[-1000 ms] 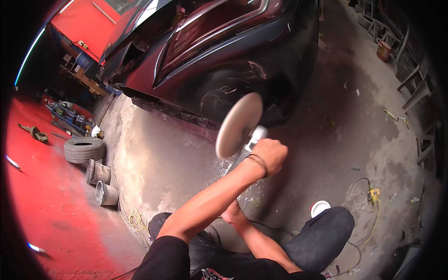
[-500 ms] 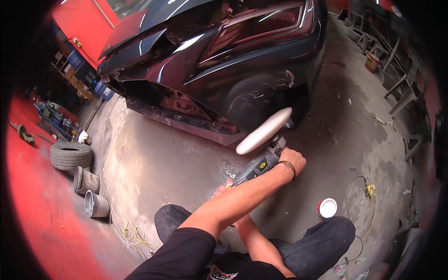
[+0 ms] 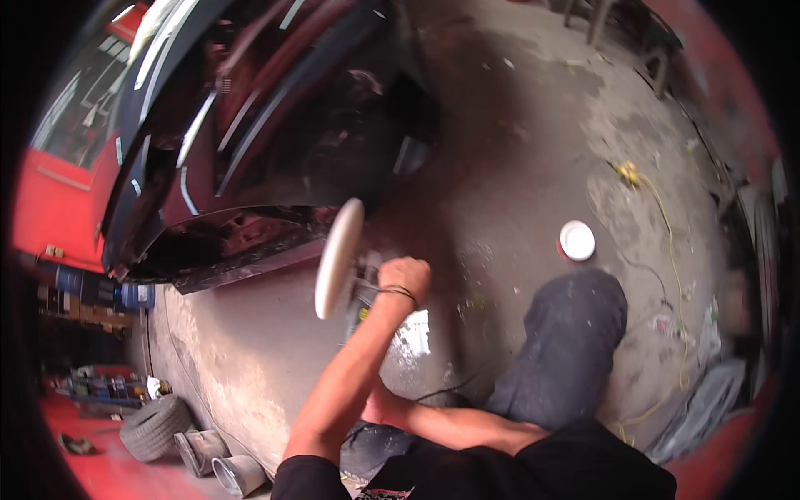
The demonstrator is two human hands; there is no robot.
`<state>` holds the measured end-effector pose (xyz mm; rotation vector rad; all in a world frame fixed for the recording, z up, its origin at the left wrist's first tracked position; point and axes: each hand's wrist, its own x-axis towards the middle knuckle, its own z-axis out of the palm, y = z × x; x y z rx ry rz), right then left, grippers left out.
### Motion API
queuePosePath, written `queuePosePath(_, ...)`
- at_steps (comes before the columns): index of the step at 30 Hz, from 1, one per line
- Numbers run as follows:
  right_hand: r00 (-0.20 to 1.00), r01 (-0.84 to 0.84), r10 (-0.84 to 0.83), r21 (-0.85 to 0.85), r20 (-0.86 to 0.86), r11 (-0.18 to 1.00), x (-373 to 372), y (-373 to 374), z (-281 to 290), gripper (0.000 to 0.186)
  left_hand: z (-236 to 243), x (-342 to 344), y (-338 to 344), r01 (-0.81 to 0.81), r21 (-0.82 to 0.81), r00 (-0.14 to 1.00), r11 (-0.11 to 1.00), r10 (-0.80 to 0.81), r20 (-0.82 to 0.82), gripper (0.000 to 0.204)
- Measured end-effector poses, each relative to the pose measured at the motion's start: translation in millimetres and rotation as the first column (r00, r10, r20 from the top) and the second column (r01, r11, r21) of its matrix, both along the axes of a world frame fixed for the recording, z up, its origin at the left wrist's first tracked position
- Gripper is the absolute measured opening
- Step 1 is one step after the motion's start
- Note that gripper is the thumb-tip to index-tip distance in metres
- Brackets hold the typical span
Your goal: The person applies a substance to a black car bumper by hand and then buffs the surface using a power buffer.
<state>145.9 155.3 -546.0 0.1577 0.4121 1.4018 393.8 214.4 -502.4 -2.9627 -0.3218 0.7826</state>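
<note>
**Polisher up at the car's lower edge**

Head view: the left hand point(image 3: 406, 277) is wrapped tight round the polisher point(image 3: 354, 275), its white pad point(image 3: 337, 257) on edge just beside the dark car point(image 3: 275, 142). The right hand point(image 3: 375, 408) looks closed on the rear, partly hidden. Seems mid-buffing; next, lay the pad flat against the panel.

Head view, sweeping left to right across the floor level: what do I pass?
Tyre → white polishing pad → left hand gripping the polisher → knee in dark trousers, with the white round lid just beyond it → yellow cord.
</note>
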Motion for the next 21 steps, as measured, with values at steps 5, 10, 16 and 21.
queuePosePath(5,0.973,-0.076,0.06,0.061,0.225,0.995,28.8,4.8,10.0,0.077,55.5,27.3,-10.5,0.01,0.024,0.999,1.0,-0.012,0.048,0.025)
queuePosePath(10,0.986,0.046,-0.039,-0.04,0.163,0.998,31.8,7.5,8.3,0.111,62.5,38.1,-34.2,0.082,-0.098,0.995,0.992,-0.077,0.057,0.023)
queuePosePath(16,0.965,0.165,-0.151,-0.052,0.213,0.985,82.7,18.7,-42.6,0.081,51.2,71.0,-13.3,0.082,-0.188,0.975,0.979,-0.04,0.218,0.024)
queuePosePath(21,0.881,0.171,-0.136,-0.038,0.453,0.984,98.2,8.1,-1.0,0.078,90.8,45.9,8.2,0.082,-0.269,0.923,0.96,0.029,0.384,0.025)
